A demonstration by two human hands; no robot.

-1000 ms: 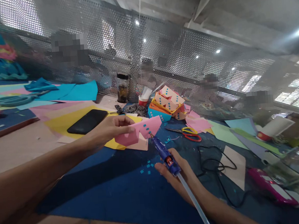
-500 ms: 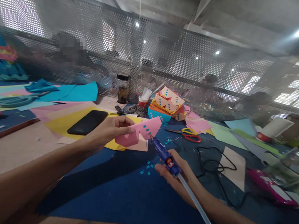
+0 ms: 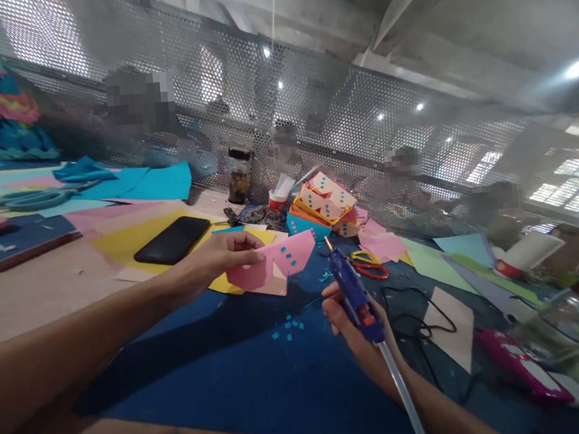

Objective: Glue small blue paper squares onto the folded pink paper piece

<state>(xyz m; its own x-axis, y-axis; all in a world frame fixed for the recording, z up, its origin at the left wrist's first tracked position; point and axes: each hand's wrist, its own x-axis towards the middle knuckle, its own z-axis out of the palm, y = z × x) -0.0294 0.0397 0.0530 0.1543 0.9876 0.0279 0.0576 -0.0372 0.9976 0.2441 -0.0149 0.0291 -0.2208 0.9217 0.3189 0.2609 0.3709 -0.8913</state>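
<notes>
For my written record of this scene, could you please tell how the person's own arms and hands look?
The left hand and the right hand are ungloved, with no watch or bracelet visible. The left forearm and right forearm are bare where they show, with no sleeve in view.

The person's left hand point(image 3: 221, 257) pinches a folded pink paper point(image 3: 279, 259) bearing blue squares. From that paper, the right hand point(image 3: 351, 332) grips a blue glue gun point(image 3: 351, 289) at four o'clock, nozzle apart; loose blue bits point(image 3: 289, 325) lie at six.
</notes>
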